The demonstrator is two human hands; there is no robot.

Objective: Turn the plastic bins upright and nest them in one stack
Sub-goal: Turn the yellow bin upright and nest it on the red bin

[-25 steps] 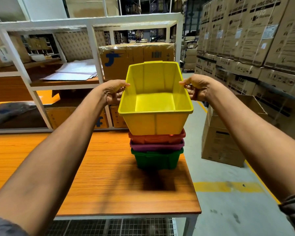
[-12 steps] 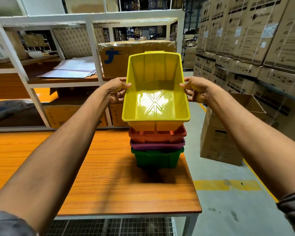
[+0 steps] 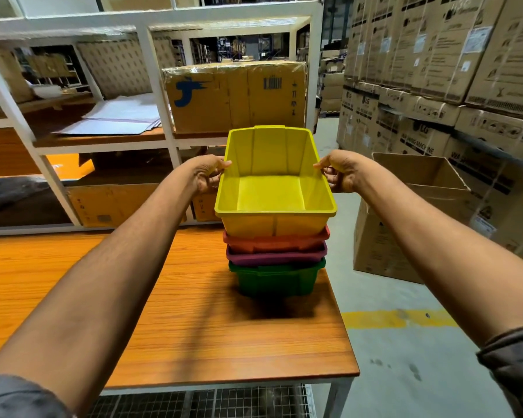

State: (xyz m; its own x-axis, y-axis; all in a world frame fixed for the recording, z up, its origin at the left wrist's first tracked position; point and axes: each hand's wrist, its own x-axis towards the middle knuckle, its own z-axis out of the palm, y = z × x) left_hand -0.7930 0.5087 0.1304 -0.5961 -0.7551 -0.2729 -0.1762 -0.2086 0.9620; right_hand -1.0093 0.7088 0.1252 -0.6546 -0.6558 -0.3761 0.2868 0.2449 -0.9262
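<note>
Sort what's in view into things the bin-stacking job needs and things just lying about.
Job:
yellow bin, gripped at its rim by left hand and right hand
red bin, purple bin and green bin nested beneath it
wooden table under the stack

Lying about:
wrapped cardboard box and white sheets on the shelf rack
open cardboard box on the floor
stacked cartons

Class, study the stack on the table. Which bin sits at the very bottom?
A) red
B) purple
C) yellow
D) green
D: the green bin rests directly on the wooden table, under the purple bin, the red bin and the yellow bin gripped by the left hand and right hand.
</note>
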